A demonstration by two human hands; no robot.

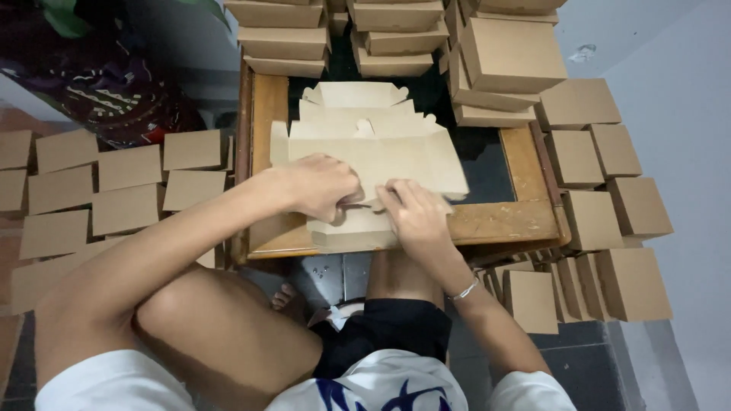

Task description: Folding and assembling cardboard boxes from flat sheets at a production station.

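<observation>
flat cardboard box point(378, 156) under left hand point(320, 185), right hand point(415, 211)

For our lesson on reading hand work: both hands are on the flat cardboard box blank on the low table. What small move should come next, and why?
Probably fold the near flap up along its crease. The left hand and right hand both press the near edge of the cardboard blank, which still lies mostly flat on the wooden table, while folded boxes are stacked beyond.

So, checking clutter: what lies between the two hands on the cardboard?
In the head view, nothing separate: only a short stretch of the flat cardboard box blank shows between the left hand and the right hand.
</observation>
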